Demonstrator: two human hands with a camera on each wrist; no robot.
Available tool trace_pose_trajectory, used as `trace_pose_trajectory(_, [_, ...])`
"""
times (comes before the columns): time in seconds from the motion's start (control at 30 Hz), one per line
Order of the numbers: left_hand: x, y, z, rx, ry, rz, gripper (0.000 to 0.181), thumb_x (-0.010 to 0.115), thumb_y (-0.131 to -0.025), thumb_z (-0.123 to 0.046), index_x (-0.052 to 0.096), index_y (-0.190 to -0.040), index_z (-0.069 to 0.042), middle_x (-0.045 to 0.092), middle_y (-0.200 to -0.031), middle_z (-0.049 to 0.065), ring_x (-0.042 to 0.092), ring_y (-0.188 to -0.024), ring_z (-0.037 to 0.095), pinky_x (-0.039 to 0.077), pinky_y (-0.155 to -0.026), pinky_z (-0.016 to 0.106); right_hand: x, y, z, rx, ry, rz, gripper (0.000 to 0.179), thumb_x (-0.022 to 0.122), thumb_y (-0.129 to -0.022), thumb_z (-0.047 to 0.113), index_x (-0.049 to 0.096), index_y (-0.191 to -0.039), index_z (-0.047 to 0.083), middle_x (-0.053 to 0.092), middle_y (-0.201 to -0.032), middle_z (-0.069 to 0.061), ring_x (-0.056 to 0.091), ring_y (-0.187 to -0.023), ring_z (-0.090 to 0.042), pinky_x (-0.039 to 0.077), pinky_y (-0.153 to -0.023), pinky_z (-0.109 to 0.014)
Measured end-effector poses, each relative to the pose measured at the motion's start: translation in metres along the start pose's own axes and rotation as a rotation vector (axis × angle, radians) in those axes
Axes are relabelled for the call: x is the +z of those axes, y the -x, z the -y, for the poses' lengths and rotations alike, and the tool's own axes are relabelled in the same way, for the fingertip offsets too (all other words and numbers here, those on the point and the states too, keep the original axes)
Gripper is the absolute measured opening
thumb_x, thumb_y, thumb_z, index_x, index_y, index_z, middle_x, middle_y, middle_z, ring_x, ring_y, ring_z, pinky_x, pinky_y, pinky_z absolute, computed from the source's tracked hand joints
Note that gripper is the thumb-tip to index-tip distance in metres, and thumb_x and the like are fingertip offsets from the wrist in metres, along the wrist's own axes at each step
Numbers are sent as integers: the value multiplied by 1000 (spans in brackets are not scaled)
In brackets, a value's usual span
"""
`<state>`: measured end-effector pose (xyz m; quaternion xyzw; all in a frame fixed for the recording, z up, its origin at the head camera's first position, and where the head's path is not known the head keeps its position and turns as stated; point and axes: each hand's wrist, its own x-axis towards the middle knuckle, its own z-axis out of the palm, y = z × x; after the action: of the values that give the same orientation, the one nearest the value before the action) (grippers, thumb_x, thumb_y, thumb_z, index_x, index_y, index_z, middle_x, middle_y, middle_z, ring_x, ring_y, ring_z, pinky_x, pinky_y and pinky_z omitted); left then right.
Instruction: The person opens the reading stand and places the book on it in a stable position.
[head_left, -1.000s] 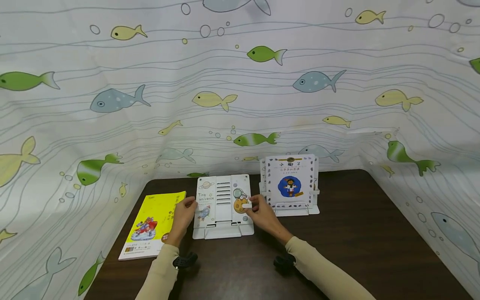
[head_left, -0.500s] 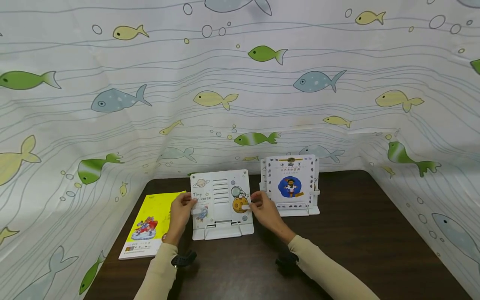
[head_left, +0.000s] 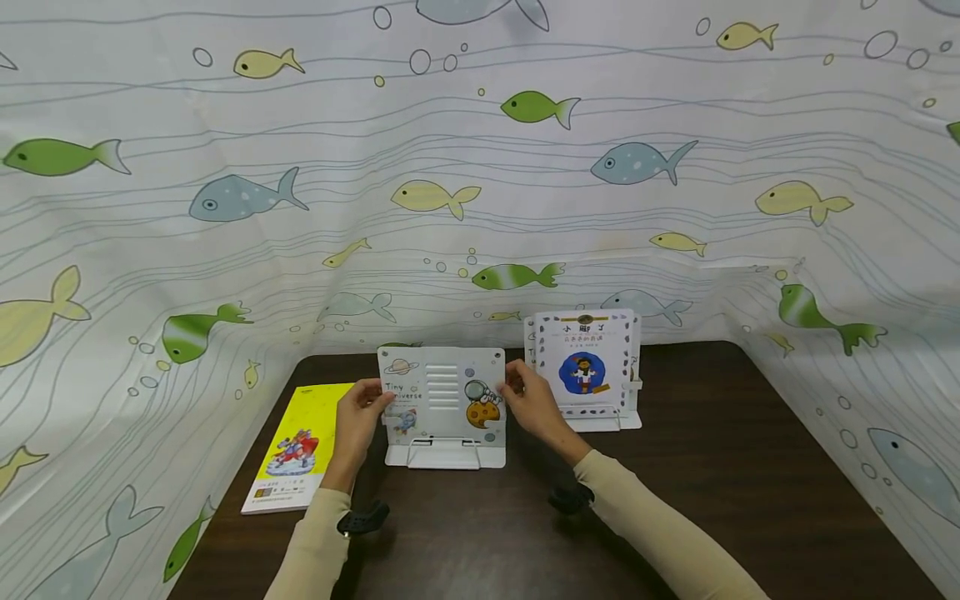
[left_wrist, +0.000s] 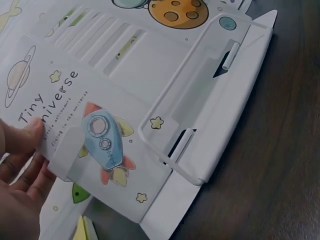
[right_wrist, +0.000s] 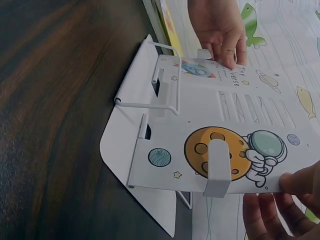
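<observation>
A white book stand printed "Tiny Universe" stands on the table in the head view, its slotted back plate raised from the base. My left hand pinches the plate's left edge, thumb on the front beside the lettering in the left wrist view. On the opposite edge, my right hand pinches near the astronaut picture, with fingers behind the plate. A white side clip lies over the orange moon, and another clip sits beside the rocket. At the front, a wire page holder rises from the base.
A yellow-covered book lies flat at the left, partly behind my left forearm. At the back right, a second stand holds a white picture book. A fish-patterned curtain encloses the dark table.
The back plate has tilted to a steeper angle, and the stand's base has shifted slightly back. Both hands have risen a little with the plate's edges.
</observation>
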<state>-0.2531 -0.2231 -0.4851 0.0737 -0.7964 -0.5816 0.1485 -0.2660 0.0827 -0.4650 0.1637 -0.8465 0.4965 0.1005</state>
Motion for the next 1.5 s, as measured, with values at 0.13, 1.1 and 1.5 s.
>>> trace_pose_trajectory(0.13, [-2,2,2,7,-10,10,33,72,-103,-14,66,-134,-2,66,-127,21,59,-106,20,46,-86,9,0,1,0,-24,10,-19,10,72,-101,9,65,-108,6,70,-95,-8,63,-84,-15,53,-76,-27])
trace_pose_trajectory(1.1, [-25,-66,3,20,-17,231,41,58,-108,-1,55,-148,1,57,-147,23,59,-127,25,53,-102,17,80,52,59,-369,-15,136,27,75,-98,3,61,-121,4,70,-99,-5,73,-92,-13,59,-79,-14])
trace_pose_trajectory(1.5, [-13,-89,-11,87,38,322,34,51,-109,0,58,-141,4,62,-136,31,64,-115,21,53,-84,20,105,44,76,-473,98,198,27,74,-101,10,59,-122,9,68,-109,-4,70,-91,-5,56,-80,-11])
